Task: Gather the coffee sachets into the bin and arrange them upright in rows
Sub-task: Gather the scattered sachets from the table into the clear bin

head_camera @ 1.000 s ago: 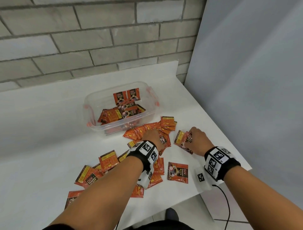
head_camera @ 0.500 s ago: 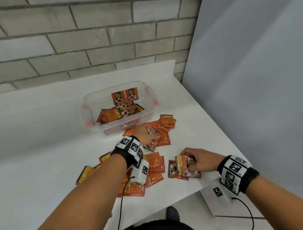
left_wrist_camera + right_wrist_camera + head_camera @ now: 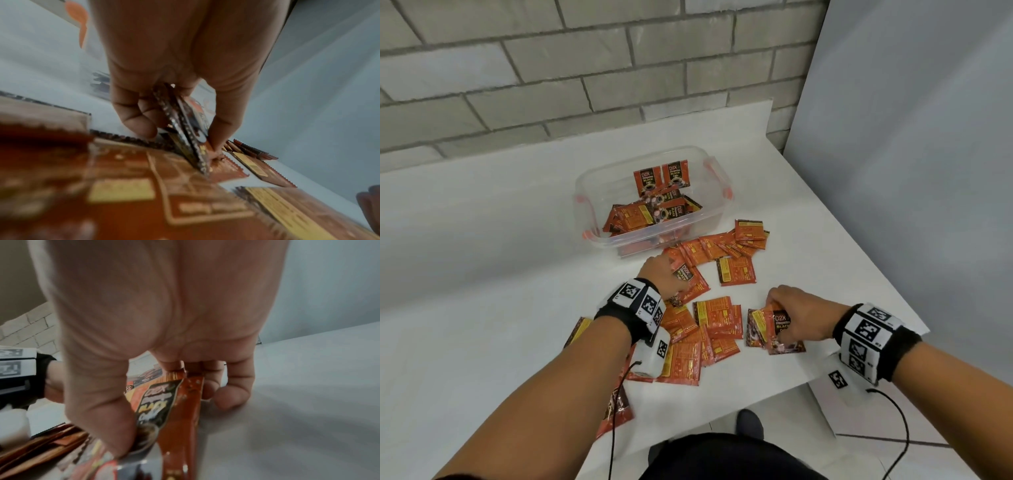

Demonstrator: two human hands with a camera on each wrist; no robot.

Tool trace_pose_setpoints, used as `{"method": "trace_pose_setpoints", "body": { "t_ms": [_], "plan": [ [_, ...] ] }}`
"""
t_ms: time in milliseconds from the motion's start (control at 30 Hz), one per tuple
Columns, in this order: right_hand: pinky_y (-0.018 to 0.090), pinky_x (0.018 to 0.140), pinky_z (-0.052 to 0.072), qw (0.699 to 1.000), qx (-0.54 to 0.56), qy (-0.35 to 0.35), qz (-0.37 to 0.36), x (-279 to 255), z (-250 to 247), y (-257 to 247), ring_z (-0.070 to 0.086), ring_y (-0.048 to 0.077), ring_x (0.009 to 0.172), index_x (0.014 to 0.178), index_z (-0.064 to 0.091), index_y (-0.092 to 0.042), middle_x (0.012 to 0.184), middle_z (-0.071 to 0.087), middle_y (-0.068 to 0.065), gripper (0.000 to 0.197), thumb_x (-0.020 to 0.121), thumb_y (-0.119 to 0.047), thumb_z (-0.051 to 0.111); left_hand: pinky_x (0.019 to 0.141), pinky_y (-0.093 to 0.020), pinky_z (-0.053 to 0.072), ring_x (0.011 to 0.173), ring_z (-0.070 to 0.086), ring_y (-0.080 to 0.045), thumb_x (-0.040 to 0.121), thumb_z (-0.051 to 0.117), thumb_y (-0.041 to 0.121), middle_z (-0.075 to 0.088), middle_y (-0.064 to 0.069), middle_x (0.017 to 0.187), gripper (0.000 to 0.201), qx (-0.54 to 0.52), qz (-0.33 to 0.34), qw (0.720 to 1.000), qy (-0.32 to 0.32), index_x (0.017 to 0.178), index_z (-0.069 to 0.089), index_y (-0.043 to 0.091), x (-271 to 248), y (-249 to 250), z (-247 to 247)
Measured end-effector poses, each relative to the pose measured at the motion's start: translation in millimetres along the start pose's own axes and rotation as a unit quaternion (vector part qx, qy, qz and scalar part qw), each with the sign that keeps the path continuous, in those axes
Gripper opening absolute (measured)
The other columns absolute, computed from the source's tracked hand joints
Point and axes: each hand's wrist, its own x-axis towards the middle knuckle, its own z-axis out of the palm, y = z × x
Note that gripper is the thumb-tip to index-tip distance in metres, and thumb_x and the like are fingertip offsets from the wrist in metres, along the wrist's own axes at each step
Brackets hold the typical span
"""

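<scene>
Sachets [image 3: 736, 270] are mostly spread on the bench [image 3: 482, 308] beside the bin [image 3: 585, 205], where few are stood upright. A small stack is pinched in the left hand [image 3: 659, 279], another in the right hand [image 3: 801, 317]; most gathering is judged undone.

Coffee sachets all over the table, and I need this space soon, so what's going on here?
A person is collecting them by hand. The left hand pinches a few sachets just in front of the clear bin, and the right hand grips a small stack near the table's edge. The bin holds a loose heap with two sachets upright at the back. Many more lie flat on the table.
</scene>
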Motion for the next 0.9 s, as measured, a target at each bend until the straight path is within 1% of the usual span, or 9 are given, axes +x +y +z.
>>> {"method": "trace_pose_setpoints", "body": {
  "t_ms": [67, 100, 167, 267, 333, 533, 667, 767, 900],
  "plan": [
    [0.024, 0.073, 0.044, 1.000, 0.016, 0.007, 0.006, 2.6, -3.0, -2.6, 0.051, 0.017, 0.093, 0.103, 0.042, -0.023, 0.105, 0.050, 0.001, 0.046, 0.072, -0.020, 0.077, 0.092, -0.038, 0.050, 0.107, 0.057, -0.025, 0.061, 0.080, 0.037, 0.060, -0.010, 0.121, 0.065, 0.001, -0.001, 1.000, 0.004, 0.115, 0.058, 0.009, -0.4, 3.2, 1.0],
    [0.022, 0.069, 0.044, 0.999, 0.030, 0.013, 0.011, 3.5, -4.6, -3.2, 0.053, 0.016, 0.091, 0.103, 0.042, -0.022, 0.103, 0.053, 0.001, 0.045, 0.073, -0.019, 0.076, 0.094, -0.038, 0.049, 0.110, 0.056, -0.026, 0.063, 0.080, 0.036, 0.058, -0.012, 0.124, 0.067, 0.007, 0.001, 1.000, 0.008, 0.120, 0.056, 0.009, -0.9, 4.4, 1.0],
    [0.019, 0.064, 0.043, 0.998, 0.059, 0.033, 0.021, 5.0, -7.7, -3.5, 0.056, 0.016, 0.086, 0.103, 0.041, -0.023, 0.098, 0.057, 0.001, 0.044, 0.075, -0.017, 0.075, 0.096, -0.034, 0.046, 0.119, 0.052, -0.027, 0.072, 0.079, 0.026, 0.052, -0.012, 0.133, 0.069, 0.027, 0.000, 0.999, 0.017, 0.131, 0.049, 0.007, -0.1, 3.8, 3.0],
    [0.016, 0.060, 0.044, 0.994, 0.088, 0.055, 0.038, 6.5, -8.8, -2.3, 0.058, 0.016, 0.084, 0.104, 0.041, -0.022, 0.096, 0.058, 0.001, 0.042, 0.078, -0.017, 0.073, 0.085, -0.027, 0.045, 0.120, 0.052, -0.026, 0.072, 0.080, 0.019, 0.050, -0.011, 0.138, 0.073, 0.029, 0.001, 0.999, 0.022, 0.135, 0.043, 0.008, 1.7, 3.0, 6.6],
    [0.018, 0.062, 0.046, 0.992, 0.102, 0.059, 0.043, 7.4, -6.5, -0.7, 0.059, 0.016, 0.084, 0.104, 0.041, -0.022, 0.097, 0.060, 0.002, 0.041, 0.079, -0.017, 0.073, 0.080, -0.026, 0.046, 0.114, 0.056, -0.026, 0.073, 0.079, 0.016, 0.052, -0.010, 0.135, 0.073, 0.026, 0.007, 0.999, 0.019, 0.135, 0.042, 0.010, 0.5, 4.1, 7.5],
    [0.017, 0.061, 0.047, 0.986, 0.137, 0.076, 0.049, 6.9, -2.3, -0.4, 0.060, 0.016, 0.081, 0.104, 0.040, -0.020, 0.096, 0.060, 0.003, 0.041, 0.080, -0.016, 0.072, 0.089, -0.041, 0.051, 0.103, 0.057, -0.029, 0.068, 0.081, 0.020, 0.059, -0.009, 0.116, 0.067, 0.057, -0.004, 0.998, 0.009, 0.124, 0.045, 0.018, -4.4, 9.8, 8.0],
    [0.016, 0.063, 0.046, 0.978, 0.176, 0.097, 0.051, 7.9, -2.3, 2.8, 0.060, 0.013, 0.081, 0.107, 0.042, -0.020, 0.095, 0.061, -0.001, 0.038, 0.081, -0.013, 0.070, 0.077, -0.028, 0.046, 0.096, 0.057, -0.022, 0.072, 0.079, 0.010, 0.056, -0.007, 0.124, 0.061, 0.021, 0.049, 0.999, 0.002, 0.124, 0.048, 0.014, -3.0, 7.7, 2.4],
    [0.019, 0.064, 0.046, 0.965, 0.225, 0.124, 0.061, 9.5, -4.9, 6.4, 0.060, 0.010, 0.078, 0.105, 0.046, -0.020, 0.093, 0.063, 0.000, 0.032, 0.083, -0.010, 0.067, 0.075, -0.020, 0.038, 0.096, 0.051, -0.014, 0.075, 0.077, 0.008, 0.056, -0.005, 0.126, 0.047, -0.012, 0.103, 0.994, 0.022, 0.116, 0.055, 0.017, -5.5, 5.9, -5.3],
    [0.022, 0.057, 0.041, 0.944, 0.277, 0.172, 0.056, 11.6, -22.1, 0.0, 0.056, 0.011, 0.066, 0.100, 0.050, -0.019, 0.086, 0.063, 0.003, 0.016, 0.089, -0.009, 0.057, 0.086, -0.015, 0.035, 0.117, 0.050, -0.017, 0.081, 0.072, 0.008, 0.050, -0.001, 0.135, 0.031, -0.065, 0.149, 0.985, 0.058, 0.104, 0.057, 0.022, -13.6, 3.3, -13.8]
  ]
}}
